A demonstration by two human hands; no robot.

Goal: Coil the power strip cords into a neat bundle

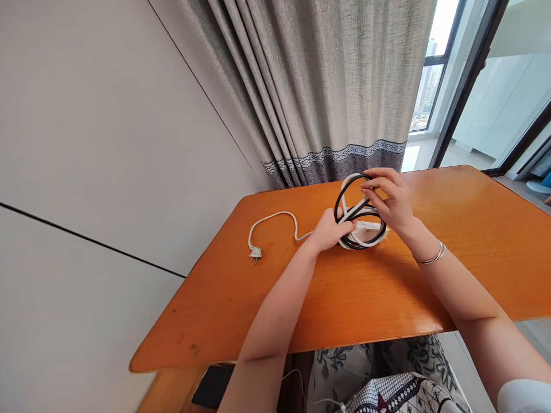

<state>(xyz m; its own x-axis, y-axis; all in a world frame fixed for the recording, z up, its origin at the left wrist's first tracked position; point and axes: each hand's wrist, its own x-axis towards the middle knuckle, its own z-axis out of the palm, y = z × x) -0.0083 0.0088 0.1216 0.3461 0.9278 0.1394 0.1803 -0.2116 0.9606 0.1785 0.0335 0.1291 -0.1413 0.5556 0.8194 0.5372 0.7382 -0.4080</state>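
We are coiling cable: our left hand point(331, 230) clamps the black-and-white coil point(359, 215) mid-table point(451, 275), our right hand point(391, 198) pinches its top loop. Next, we judge, gather the loose white cord point(275, 218) and plug point(255, 253) lying left.

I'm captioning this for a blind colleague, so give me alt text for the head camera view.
Two bare hands hold a coil of black and white cable over an orange wooden table: the left hand grips one side, the right hand pinches a loop on top. A white cord ending in a plug trails left, with a grey curtain behind.
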